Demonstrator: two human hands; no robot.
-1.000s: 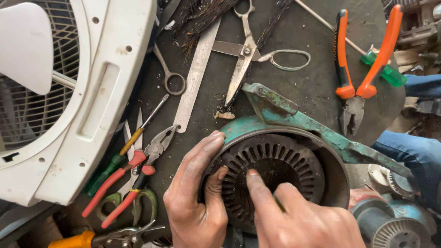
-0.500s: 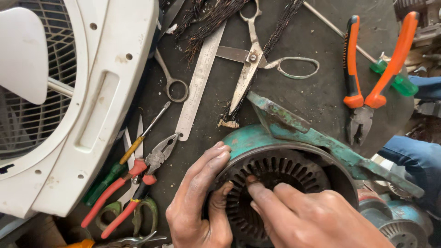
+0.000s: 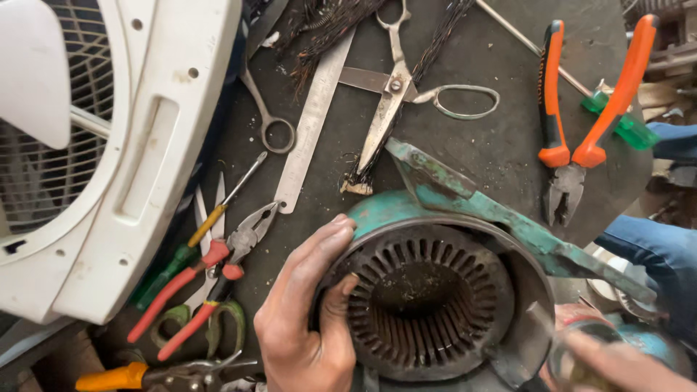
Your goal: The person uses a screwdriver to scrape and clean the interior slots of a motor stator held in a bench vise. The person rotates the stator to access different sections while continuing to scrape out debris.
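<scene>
So, quick rundown of that bench shot:
Left hand: your left hand (image 3: 308,312) was clamped on the rim of the motor stator (image 3: 428,301), fingers curled over the top left edge and the thumb pressed onto the slotted ring inside
Right hand: your right hand (image 3: 617,363) sat at the bottom right corner, blurry and half out of frame, seemingly pinching a small screwdriver-like tool (image 3: 555,341) whose tip was just at the stator's right rim; honestly couldn't tell how tight the grip was
Stator: it sat low in the middle of the dark table (image 3: 501,145), a round slotted iron core inside a worn teal housing (image 3: 508,218) with a flat arm running off to the right
Above the stator: big steel scissors (image 3: 392,94) lay open, tips just beside the housing, with a steel ruler (image 3: 312,123) to their left
Top right: orange-handled pliers (image 3: 581,123) lay well apart from both hands, with a green-handled screwdriver (image 3: 617,120) under them
Left of your hand: red-handled needle-nose pliers (image 3: 210,276) and a yellow and green screwdriver (image 3: 203,232) were near your left wrist
Far left: a white fan housing (image 3: 145,145) with its grille covered that whole side
Right edge: your denim-clad leg (image 3: 661,254) poked in past the table
</scene>
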